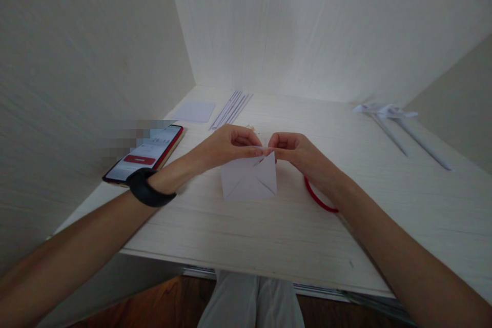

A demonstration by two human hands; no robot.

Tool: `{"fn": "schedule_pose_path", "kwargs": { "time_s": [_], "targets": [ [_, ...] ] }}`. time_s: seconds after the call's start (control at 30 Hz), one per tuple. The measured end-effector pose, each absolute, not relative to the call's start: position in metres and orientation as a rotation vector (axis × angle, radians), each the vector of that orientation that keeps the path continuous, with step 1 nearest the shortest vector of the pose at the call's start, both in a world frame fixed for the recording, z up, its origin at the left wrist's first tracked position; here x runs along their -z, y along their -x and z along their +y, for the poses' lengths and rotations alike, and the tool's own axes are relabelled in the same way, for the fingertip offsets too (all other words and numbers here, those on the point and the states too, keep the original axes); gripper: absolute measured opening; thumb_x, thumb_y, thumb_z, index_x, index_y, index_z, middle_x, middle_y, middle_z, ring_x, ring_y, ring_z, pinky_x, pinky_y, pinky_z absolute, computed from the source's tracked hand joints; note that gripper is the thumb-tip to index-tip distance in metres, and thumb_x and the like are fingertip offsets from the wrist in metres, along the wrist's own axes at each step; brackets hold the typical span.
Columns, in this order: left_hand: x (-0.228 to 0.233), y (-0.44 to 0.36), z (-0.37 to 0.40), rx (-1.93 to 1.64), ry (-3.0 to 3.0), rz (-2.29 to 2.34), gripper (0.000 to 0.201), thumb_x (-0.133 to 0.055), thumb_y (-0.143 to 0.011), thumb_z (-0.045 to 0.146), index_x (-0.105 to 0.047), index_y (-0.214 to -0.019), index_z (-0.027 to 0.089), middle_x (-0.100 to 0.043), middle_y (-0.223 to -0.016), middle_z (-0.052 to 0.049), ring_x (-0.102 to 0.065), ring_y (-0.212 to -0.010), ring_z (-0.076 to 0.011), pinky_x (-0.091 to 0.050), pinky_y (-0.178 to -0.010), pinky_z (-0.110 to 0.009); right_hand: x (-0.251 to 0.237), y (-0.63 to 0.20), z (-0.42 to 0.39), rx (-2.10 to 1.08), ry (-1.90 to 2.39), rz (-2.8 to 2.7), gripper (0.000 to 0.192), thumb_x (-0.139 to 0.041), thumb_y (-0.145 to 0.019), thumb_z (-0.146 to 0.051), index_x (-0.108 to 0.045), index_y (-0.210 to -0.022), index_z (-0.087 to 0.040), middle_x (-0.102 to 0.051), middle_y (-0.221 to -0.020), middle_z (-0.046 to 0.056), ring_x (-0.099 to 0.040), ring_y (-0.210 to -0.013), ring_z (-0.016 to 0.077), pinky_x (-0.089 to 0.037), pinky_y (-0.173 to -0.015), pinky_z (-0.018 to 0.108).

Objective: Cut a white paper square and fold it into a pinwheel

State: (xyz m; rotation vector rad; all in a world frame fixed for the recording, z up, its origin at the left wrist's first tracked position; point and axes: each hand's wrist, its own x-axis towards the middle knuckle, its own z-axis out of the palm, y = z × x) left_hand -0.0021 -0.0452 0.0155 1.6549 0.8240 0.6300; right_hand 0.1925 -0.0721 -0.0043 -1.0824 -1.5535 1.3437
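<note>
While both hands meet over a pale desk point(269, 236), a person works the top edge of a creased white paper square point(249, 179), which lies flat just beneath the fingertips. The left hand point(226, 147) and the right hand point(294, 151) each pinch the paper's upper edge between thumb and forefinger, the two pinches almost touching at the middle. Diagonal creases or cuts cross the sheet; which they are cannot be told.

Doing this step well seems to call for a light, even pinch from both sides, the sheet kept flat so the existing lines stay true, and the meeting point kept centred over them.

Counted around the hands: one paper square in work; one phone point(146, 154) with a red case, lit screen up, just beyond the left wrist; one black wristband point(148, 189) on that wrist; one red loop point(319, 197) under the right wrist, partly hidden. Beyond the left hand lie one blank white sheet point(194, 111) and a small bundle of thin white strips point(230, 109), too close together to count. Well off past the right hand rest two finished paper pinwheels on sticks point(395, 125).
</note>
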Motion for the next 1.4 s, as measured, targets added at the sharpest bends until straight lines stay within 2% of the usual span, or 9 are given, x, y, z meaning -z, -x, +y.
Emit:
{"fn": "schedule_pose_path", "kwargs": {
  "time_s": [0.17,0.33,0.67,0.93,1.17,1.4],
  "targets": [
    [-0.014,0.001,-0.046,-0.658,-1.622,0.795,0.008,-0.075,-0.071,0.02,-0.069,-0.073,0.014,-0.069,-0.067,0.002,-0.059,-0.058,-0.0079,-0.043,-0.055,-0.019,0.004,-0.193,-0.071,-1.352,1.062,-1.556,0.015,-0.073,-0.07,-0.025,-0.062,-0.064,-0.018,-0.059,-0.061,-0.004,-0.053,-0.061,0.0103,-0.039,-0.061,0.025],
    [-0.012,0.001,-0.046,-0.678,-1.597,0.778,0.009,-0.074,-0.071,0.02,-0.067,-0.071,0.014,-0.069,-0.067,0.002,-0.06,-0.06,-0.0076,-0.043,-0.056,-0.018,0.002,-0.193,-0.074,-1.398,1.007,-1.539,0.01,-0.072,-0.073,-0.026,-0.066,-0.071,-0.017,-0.062,-0.068,-0.003,-0.055,-0.065,0.01,-0.042,-0.067,0.025],
    [-0.01,0.002,-0.045,-0.711,-1.599,0.77,0.013,-0.074,-0.073,0.024,-0.064,-0.073,0.015,-0.071,-0.071,0.001,-0.061,-0.063,-0.0087,-0.044,-0.057,-0.019,-0.01,-0.192,-0.08,-1.051,1.074,-1.717,0.026,-0.06,-0.086,-0.04,-0.065,-0.072,-0.019,-0.061,-0.072,0.001,-0.056,-0.073,0.0142,-0.044,-0.072,0.028],
    [-0.009,0.005,-0.041,-0.828,-1.796,0.843,0.017,-0.075,-0.071,0.031,-0.071,-0.075,0.016,-0.068,-0.074,0.0,-0.059,-0.068,-0.0109,-0.044,-0.062,-0.022,-0.004,-0.191,-0.075,-1.011,1.062,-1.741,0.021,-0.072,-0.074,-0.035,-0.058,-0.071,-0.02,-0.058,-0.07,-0.001,-0.053,-0.068,0.0138,-0.043,-0.062,0.027],
    [-0.011,0.005,-0.042,-0.776,-1.832,0.819,0.014,-0.073,-0.073,0.028,-0.07,-0.073,0.014,-0.066,-0.069,0.001,-0.058,-0.065,-0.0099,-0.043,-0.059,-0.021,-0.001,-0.191,-0.074,-0.946,1.054,-1.763,0.017,-0.07,-0.077,-0.029,-0.058,-0.071,-0.019,-0.059,-0.071,-0.001,-0.056,-0.067,0.013,-0.044,-0.065,0.028],
    [-0.009,0.002,-0.046,-0.765,-1.727,0.777,0.017,-0.073,-0.075,0.031,-0.068,-0.076,0.015,-0.068,-0.071,0.0,-0.059,-0.063,-0.01,-0.044,-0.056,-0.02,0.001,-0.19,-0.075,-0.86,1.012,-1.795,0.018,-0.069,-0.081,-0.033,-0.058,-0.075,-0.02,-0.063,-0.075,0.0,-0.059,-0.073,0.015,-0.047,-0.071,0.029]
  ]
}}
